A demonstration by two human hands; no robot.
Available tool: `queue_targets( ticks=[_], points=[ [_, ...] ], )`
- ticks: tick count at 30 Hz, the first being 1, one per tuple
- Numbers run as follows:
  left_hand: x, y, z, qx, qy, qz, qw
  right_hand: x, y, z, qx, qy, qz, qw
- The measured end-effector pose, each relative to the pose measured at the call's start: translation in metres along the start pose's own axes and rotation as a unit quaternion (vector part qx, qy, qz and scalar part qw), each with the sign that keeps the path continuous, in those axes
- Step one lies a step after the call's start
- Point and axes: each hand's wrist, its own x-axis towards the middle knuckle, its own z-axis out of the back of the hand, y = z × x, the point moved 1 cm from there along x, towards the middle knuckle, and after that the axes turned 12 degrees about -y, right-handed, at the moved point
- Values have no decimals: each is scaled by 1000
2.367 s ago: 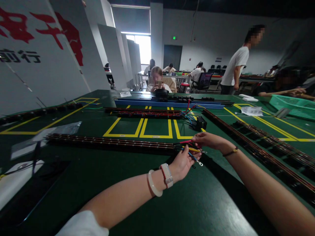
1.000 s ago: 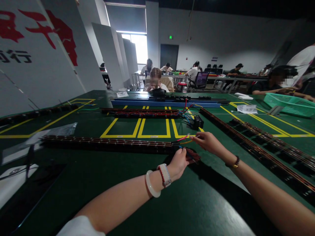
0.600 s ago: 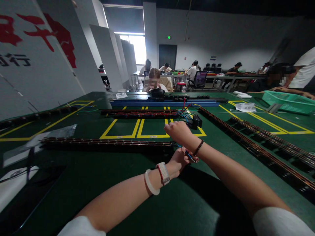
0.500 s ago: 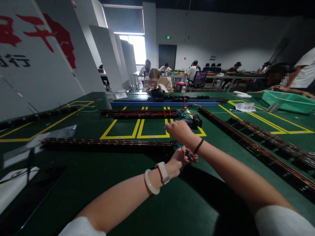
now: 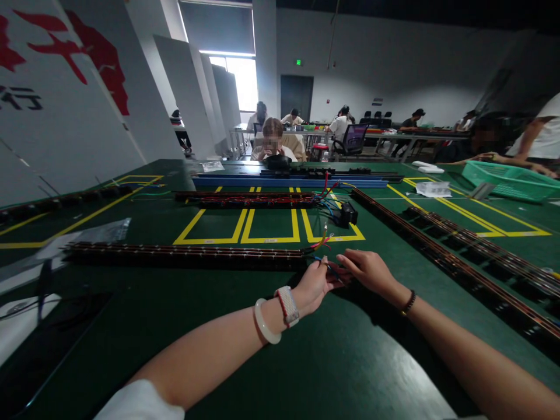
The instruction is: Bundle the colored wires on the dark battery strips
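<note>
Hands meeting at the right-hand end of a long dark terminal strip point(image 5: 184, 255) lying across the green counter point(image 5: 271, 361). Left hand point(image 5: 311, 286), wrist wearing a pale bangle point(image 5: 261, 321) and a white watch point(image 5: 287, 305), fingers point(image 5: 324, 269) closed around a short bundle of coloured wires point(image 5: 326, 262) leaving the strip's end. Right hand point(image 5: 370, 270), beaded bracelet point(image 5: 408, 301) on the wrist, just at 3 o'clock of the left, fingers pressed together and pinching the same wire bundle; hands touching or nearly so, cannot tell which. Loose red and yellow wire ends point(image 5: 322, 239) sticking up at 12 o'clock of the hands, clear of both grips.

Further off at 12 o'clock, yellow floor-style tape boxes point(image 5: 262, 230) marked on the counter, then a second strip point(image 5: 256, 201) with a tangle of red and blue leads running to a small black block point(image 5: 349, 214). Beyond that, a blue rail point(image 5: 289, 182) across the far edge. More dark strips point(image 5: 464, 251) slanting away at 2 o'clock. Turquoise plastic basket point(image 5: 510, 181) at 2 o'clock, far right, with another person's arm point(image 5: 520, 163) beside it. Clear plastic bag point(image 5: 87, 236) at 9 o'clock, white sheet point(image 5: 20, 318) at 8 o'clock. Seated person point(image 5: 273, 143) across the counter at 12 o'clock, others at tables further back.
</note>
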Motion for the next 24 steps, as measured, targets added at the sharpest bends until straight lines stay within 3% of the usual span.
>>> queue_targets(
  ticks=[5, 8, 12, 20, 22, 24],
  points=[
    [0, -11, 12, 178, 16, 45, 983, 6, -9, -11, 26, -6, -32, 999],
    [4, -23, 20, 293, 54, 80, 951, 7, -16, -17, 39, 16, -36, 998],
    [9, -37, 26, 408, 73, 75, 907, 5, -17, -22, 21, 35, -15, 999],
    [13, -57, 29, 461, 131, 67, 875, 4, -13, -27, -38, 50, 20, 998],
    [12, -55, 30, 457, 131, 71, 877, 3, -13, -24, -35, 15, 26, 999],
    [10, -52, 30, 433, 133, 91, 887, 3, -8, -15, -32, -61, 59, 996]
  ],
)
